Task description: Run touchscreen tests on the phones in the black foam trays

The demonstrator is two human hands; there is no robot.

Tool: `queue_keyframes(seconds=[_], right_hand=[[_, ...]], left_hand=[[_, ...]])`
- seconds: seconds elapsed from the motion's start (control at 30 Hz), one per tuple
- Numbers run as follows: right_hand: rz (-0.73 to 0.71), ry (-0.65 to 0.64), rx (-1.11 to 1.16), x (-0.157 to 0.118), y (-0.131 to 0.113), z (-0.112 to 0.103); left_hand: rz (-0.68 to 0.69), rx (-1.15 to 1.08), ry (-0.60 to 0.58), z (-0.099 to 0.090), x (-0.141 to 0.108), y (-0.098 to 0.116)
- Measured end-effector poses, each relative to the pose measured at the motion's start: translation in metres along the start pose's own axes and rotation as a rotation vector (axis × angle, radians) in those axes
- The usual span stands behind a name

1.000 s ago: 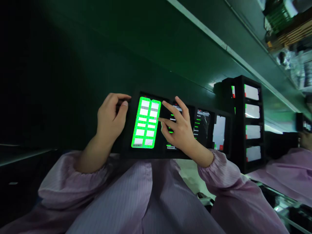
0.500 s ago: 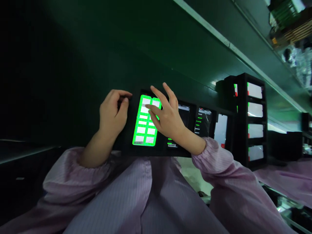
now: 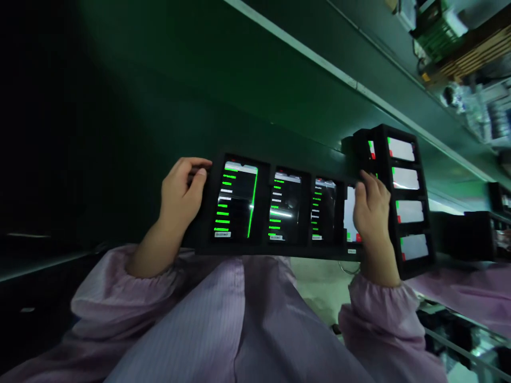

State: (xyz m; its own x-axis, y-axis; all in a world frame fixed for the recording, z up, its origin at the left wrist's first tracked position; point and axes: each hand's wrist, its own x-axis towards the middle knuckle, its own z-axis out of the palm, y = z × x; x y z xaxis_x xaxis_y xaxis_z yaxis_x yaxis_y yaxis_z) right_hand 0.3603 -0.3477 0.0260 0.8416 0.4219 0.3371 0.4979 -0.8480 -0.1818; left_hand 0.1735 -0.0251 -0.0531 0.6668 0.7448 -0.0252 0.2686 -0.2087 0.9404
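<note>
A long black tray (image 3: 247,249) lies in front of me with four phones side by side. The leftmost phone (image 3: 235,205), the second phone (image 3: 285,207) and the third phone (image 3: 323,210) show dark screens with green and white lines of text. A pale screen lights the rightmost phone (image 3: 349,210), partly covered by my right hand. My left hand (image 3: 182,191) is curled at the tray's left end, thumb near the fingers. Round the tray's right end, my right hand (image 3: 372,210) has its fingers bent over the edge. Both hands grip the tray.
Another black tray (image 3: 411,239) with several pale-screened phones stands just right of my right hand, with a further dark tray (image 3: 361,139) behind it. A green basket (image 3: 437,34) and clear plastic items are at the upper right. A pink sleeve shows at the right edge.
My right hand has left the leftmost phone and moved right to the tray's far end. The leftmost screen went from bright green and white blocks to a dark text list. The view has shifted slightly.
</note>
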Motion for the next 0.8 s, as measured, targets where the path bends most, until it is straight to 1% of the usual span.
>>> queue_keyframes(seconds=[0.07, 0.1, 0.13, 0.17, 0.2, 0.27, 0.3, 0.37, 0.47, 0.57, 0.67, 0.73, 0.8], right_hand=[[0.23, -0.001, -0.062, -0.025, 0.035, -0.01], [0.328, 0.006, -0.079, -0.038, 0.046, -0.013], [0.389, 0.021, -0.081, -0.05, 0.053, -0.015], [0.407, 0.059, -0.072, -0.061, 0.055, -0.016], [0.384, 0.114, -0.055, -0.071, 0.053, -0.017], [0.261, 0.23, -0.003, -0.083, 0.039, -0.016], [0.192, 0.269, 0.024, -0.087, 0.029, -0.015], [0.077, 0.297, 0.07, -0.091, 0.006, -0.012], [-0.074, 0.281, 0.159, -0.094, -0.025, -0.002], [-0.201, 0.259, 0.259, -0.097, -0.046, 0.009], [-0.295, 0.25, 0.343, -0.099, -0.058, 0.016], [-0.342, 0.211, 0.381, -0.101, -0.062, 0.018], [-0.345, 0.154, 0.385, -0.103, -0.066, 0.019]], left_hand=[[-0.026, -0.032, -0.007, 0.0, -0.001, 0.001], [-0.042, -0.054, -0.021, 0.0, -0.001, 0.001], [-0.062, -0.081, -0.045, 0.0, -0.001, 0.0], [-0.083, -0.11, -0.078, -0.001, -0.001, -0.001], [-0.103, -0.14, -0.117, -0.002, -0.002, -0.002], [-0.139, -0.204, -0.195, -0.004, -0.006, -0.006], [-0.155, -0.232, -0.228, -0.005, -0.009, -0.007], [-0.182, -0.276, -0.269, -0.006, -0.017, -0.01], [-0.217, -0.297, -0.29, -0.008, -0.031, -0.01], [-0.237, -0.286, -0.299, -0.01, -0.037, -0.008], [-0.238, -0.265, -0.313, -0.011, -0.037, -0.008], [-0.233, -0.251, -0.333, -0.013, -0.036, -0.009], [-0.22, -0.232, -0.363, -0.014, -0.035, -0.012]])
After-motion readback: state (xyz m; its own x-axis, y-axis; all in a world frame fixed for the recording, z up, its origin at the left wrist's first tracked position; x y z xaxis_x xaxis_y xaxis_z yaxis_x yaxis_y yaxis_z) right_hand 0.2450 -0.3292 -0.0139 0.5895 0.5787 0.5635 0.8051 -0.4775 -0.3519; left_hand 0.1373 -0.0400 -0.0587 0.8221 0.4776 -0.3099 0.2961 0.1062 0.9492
